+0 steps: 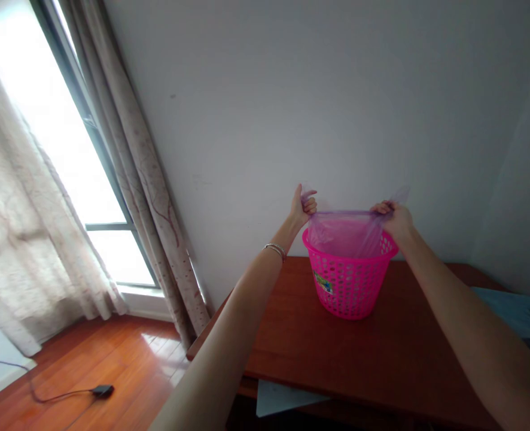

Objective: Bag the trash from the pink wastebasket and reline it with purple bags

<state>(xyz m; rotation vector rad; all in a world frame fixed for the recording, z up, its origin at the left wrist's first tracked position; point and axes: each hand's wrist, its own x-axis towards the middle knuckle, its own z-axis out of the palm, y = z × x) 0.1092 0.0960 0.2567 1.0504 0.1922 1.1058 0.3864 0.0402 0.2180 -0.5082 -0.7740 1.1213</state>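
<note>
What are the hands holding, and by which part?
The left hand and right hand pinch a purple plastic bag by opposite top edges.

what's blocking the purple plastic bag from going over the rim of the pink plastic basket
Nothing visible. The left hand and right hand hold the edges of the translucent purple plastic bag above the rim of the pink perforated plastic basket; no object lies between.

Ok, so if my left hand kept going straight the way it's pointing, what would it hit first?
Most likely the white wall. The left hand, pinching the purple plastic bag, points up and forward above the pink basket, with nothing else in line, though depth is hard to judge.
</note>
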